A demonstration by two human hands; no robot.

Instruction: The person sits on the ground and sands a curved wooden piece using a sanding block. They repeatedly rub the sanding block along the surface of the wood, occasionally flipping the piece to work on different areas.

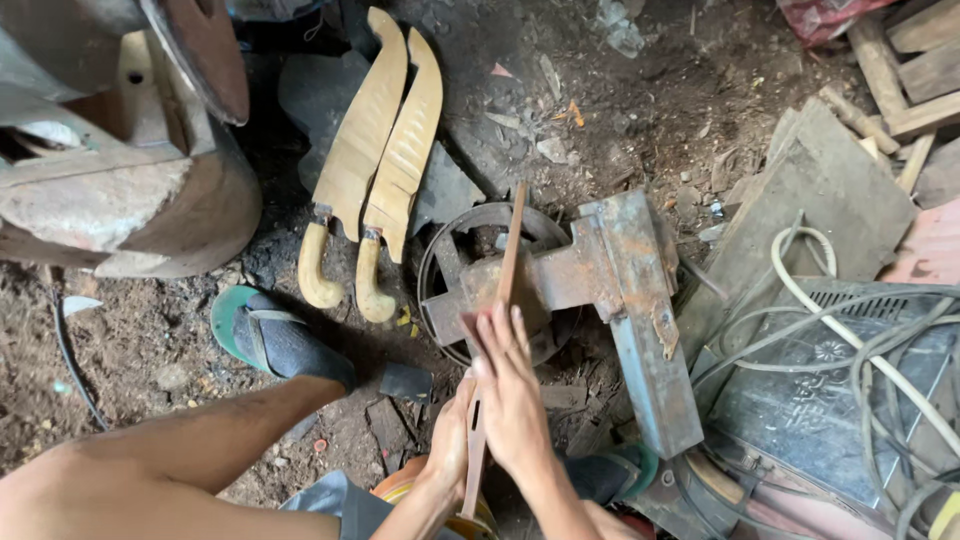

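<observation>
A long thin rusty metal blade [512, 250] stands on edge across a rusted iron anvil block [610, 270]. My right hand [512, 395] lies flat against the blade's side, fingers stretched toward the block. My left hand [450, 440] grips the blade's lower end near my lap. Two finished curved knives [385, 150] with pale wooden handles lie on the dirt floor to the upper left, apart from both hands.
A round metal rim [440, 240] sits under the anvil block. A large stump with metal parts [110, 190] stands at left. My foot in a dark sock and green sandal [270, 335] rests nearby. A machine with cables [850, 380] and wood planks [900, 80] fill the right.
</observation>
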